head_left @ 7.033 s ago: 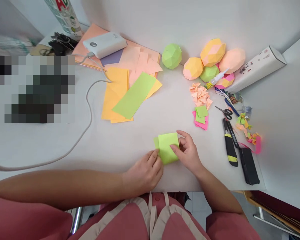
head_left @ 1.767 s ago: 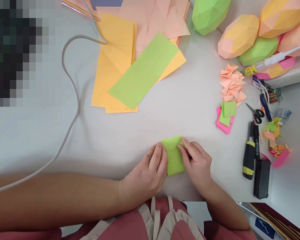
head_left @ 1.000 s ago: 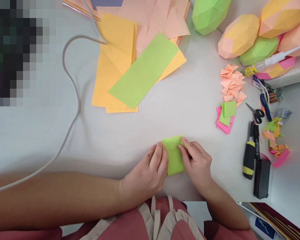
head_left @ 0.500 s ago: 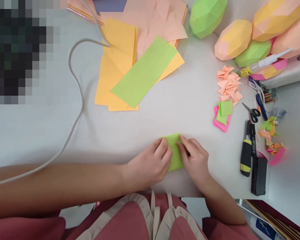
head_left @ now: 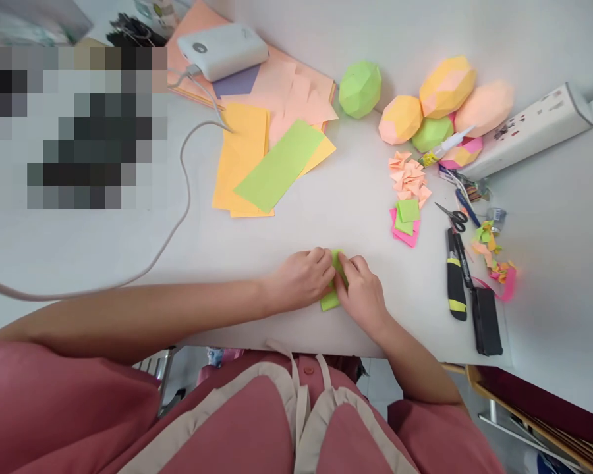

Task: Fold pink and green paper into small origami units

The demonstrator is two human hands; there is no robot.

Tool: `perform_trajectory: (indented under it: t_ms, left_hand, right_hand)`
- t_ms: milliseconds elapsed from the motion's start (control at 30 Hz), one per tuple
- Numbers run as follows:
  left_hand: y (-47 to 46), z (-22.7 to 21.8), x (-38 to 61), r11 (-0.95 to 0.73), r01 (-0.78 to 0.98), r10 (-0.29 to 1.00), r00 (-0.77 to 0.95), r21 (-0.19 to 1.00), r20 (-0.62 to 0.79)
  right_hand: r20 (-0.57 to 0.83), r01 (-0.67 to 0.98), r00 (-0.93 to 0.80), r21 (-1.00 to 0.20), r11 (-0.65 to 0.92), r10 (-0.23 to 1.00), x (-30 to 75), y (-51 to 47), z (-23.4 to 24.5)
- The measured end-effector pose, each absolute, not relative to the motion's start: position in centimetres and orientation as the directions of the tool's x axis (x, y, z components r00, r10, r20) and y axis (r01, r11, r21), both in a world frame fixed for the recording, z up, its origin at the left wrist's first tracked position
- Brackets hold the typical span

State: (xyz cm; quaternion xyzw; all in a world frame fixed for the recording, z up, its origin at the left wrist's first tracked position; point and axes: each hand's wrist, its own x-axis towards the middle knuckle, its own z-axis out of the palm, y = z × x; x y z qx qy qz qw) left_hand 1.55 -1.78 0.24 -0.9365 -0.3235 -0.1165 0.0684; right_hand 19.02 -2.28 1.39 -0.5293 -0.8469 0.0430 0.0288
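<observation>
A small folded piece of green paper [head_left: 330, 301] lies near the table's front edge, partly covered by my fingers. My left hand [head_left: 304, 278] is closed on its left side, fingers curled. From the right, my right hand [head_left: 363, 293] pinches the paper with thumb and index finger, close against the left one. Farther off lies a long green paper strip [head_left: 279, 166] on top of yellow paper sheets [head_left: 240, 148]. To the right of my hands, small green and pink folded squares [head_left: 406, 217] sit below a heap of folded peach paper pieces [head_left: 408, 176].
A white power bank [head_left: 227, 51] rests on peach sheets, its cable [head_left: 185, 178] curving across the left. Faceted paper shapes [head_left: 360, 89] stand at the back. Scissors [head_left: 454, 217], a black-yellow cutter [head_left: 456, 283] and a black case [head_left: 487, 319] line the right side.
The view has tilted up and back, showing the power bank. Both hands have come closer together over the green paper, which shows a narrower area.
</observation>
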Motion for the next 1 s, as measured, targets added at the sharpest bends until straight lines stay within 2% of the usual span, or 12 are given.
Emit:
perform_trajectory:
  t_ms: [133,333,533,867,1000]
  left_hand:
    - [-2.0,0.2,1.8,-0.775,0.631,0.602,0.756,-0.039,0.257]
    - [-2.2,0.6,2.0,-0.765,0.643,0.63,0.752,-0.006,0.194]
    - [-2.2,1.1,2.2,-0.762,0.646,0.647,0.758,0.048,0.082]
    - [-2.0,1.3,2.3,-0.79,0.613,0.613,0.79,0.011,-0.002]
    - [-2.1,1.5,2.3,-0.787,0.617,0.616,0.787,0.009,-0.011]
  right_hand:
    - [-0.028,0.915,-0.404,0.009,0.404,0.914,18.5,-2.9,1.7]
    - [0.032,0.917,-0.396,0.054,0.394,0.918,18.7,-4.1,1.2]
    - [0.13,0.949,-0.313,-0.004,0.316,0.941,19.2,-5.5,0.8]
    - [0.143,0.994,-0.106,-0.016,0.11,0.984,22.2,-8.0,-0.7]
    - [0.19,0.993,-0.07,-0.083,0.087,0.979,23.3,-8.3,-1.4]
